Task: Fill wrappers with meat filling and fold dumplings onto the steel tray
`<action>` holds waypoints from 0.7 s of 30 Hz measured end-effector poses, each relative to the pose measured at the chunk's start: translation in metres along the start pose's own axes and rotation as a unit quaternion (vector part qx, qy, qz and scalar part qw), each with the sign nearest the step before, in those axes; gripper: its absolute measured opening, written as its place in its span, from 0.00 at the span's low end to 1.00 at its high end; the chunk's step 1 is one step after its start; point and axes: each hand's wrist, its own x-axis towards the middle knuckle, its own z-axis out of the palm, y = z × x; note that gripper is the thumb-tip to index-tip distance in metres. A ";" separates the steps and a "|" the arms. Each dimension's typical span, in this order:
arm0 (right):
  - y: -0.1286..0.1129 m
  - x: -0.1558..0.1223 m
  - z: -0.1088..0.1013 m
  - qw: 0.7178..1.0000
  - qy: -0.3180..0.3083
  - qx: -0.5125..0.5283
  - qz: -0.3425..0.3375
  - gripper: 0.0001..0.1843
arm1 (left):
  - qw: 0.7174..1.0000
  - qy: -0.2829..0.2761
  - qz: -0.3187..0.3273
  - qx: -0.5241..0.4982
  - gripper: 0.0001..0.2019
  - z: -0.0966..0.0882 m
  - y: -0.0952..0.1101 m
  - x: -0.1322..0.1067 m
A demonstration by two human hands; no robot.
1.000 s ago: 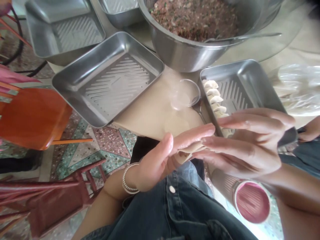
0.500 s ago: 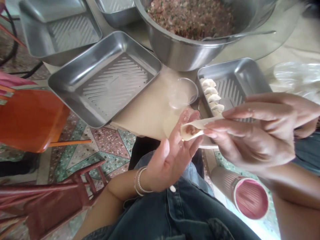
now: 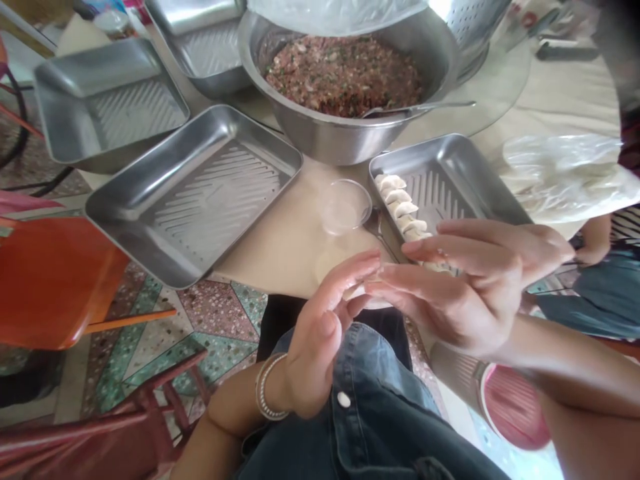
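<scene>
A filled dumpling point(image 3: 356, 291) is held between both hands in front of my body, and only a pale sliver of its dough shows. My left hand point(image 3: 325, 320), with a beaded bracelet at the wrist, curls its fingers around it from the left. From the right, the fingertips of my right hand point(image 3: 460, 287) pinch its edge, hiding most of it. Just beyond my right hand, a metal tray point(image 3: 465, 177) holds a row of folded dumplings point(image 3: 403, 203). A small clear dish point(image 3: 347, 207) stands left of that tray.
A large steel bowl point(image 3: 335, 143) of meat filling point(image 3: 345, 73) stands at the back with a spoon in it. Metal trays point(image 3: 220, 193) lie to the left. Plastic bags point(image 3: 565, 173) rest on the right. An orange stool point(image 3: 55, 280) and a ribbed bin point(image 3: 460, 373) flank me.
My right hand has moved left, closing on the dumpling. My left hand has turned and curled its fingers around it, so the filling seen before is hidden. The view has tilted up.
</scene>
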 end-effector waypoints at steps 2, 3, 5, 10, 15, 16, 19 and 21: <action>-0.002 0.007 -0.001 0.999 -0.006 -0.051 -0.018 0.13 | 1.000 -0.002 -0.003 -0.006 0.23 -0.001 0.003 0.002; -0.003 0.009 -0.002 0.998 -0.018 -0.059 -0.016 0.11 | 1.000 0.002 -0.007 -0.012 0.23 -0.001 0.004 0.003; -0.004 0.011 -0.002 0.998 -0.029 -0.048 -0.015 0.06 | 0.999 0.008 -0.007 -0.038 0.24 -0.001 0.005 0.004; -0.004 0.010 -0.001 1.000 0.003 -0.023 0.009 0.06 | 0.996 0.000 0.002 -0.091 0.25 0.001 -0.010 0.005; -0.005 0.013 0.003 0.999 -0.003 0.014 0.034 0.07 | 0.988 -0.113 0.071 -0.072 0.34 0.005 -0.026 0.004; -0.005 0.014 0.003 0.999 -0.009 0.030 0.034 0.06 | 0.987 -0.117 0.078 -0.075 0.33 0.006 -0.025 0.004; -0.005 0.015 0.002 0.996 -0.021 0.078 0.029 0.10 | 0.988 -0.109 0.077 -0.077 0.31 0.009 -0.021 0.003; -0.005 0.016 -0.001 0.996 -0.029 0.083 0.028 0.08 | 0.991 -0.095 0.062 -0.066 0.30 0.011 -0.018 0.001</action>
